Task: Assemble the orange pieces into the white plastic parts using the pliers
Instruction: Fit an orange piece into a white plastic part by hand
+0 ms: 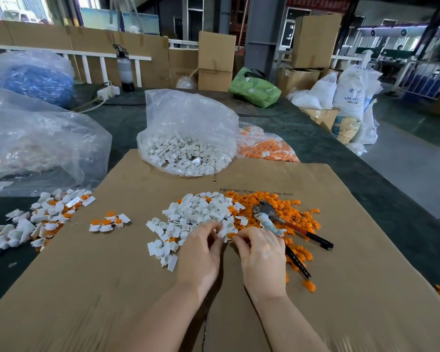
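Note:
On a flattened cardboard sheet (341, 288) lies a heap of white plastic parts (196, 214), with a heap of orange pieces (290, 207) to its right. The pliers (272, 214) rest on the orange heap, unheld, their red-and-black handles pointing toward me. My left hand (201, 255) pinches a white part (226, 231) at the near edge of the white heap. My right hand (262, 255) meets it there, fingertips pinching a small orange piece (231, 235) against that white part.
Assembled white-and-orange pieces lie in a small cluster (109, 223) and a larger pile (38, 219) at the left. An open bag of white parts (186, 148) and a bag of orange pieces (267, 148) stand behind. Big clear bags (36, 143) fill the far left.

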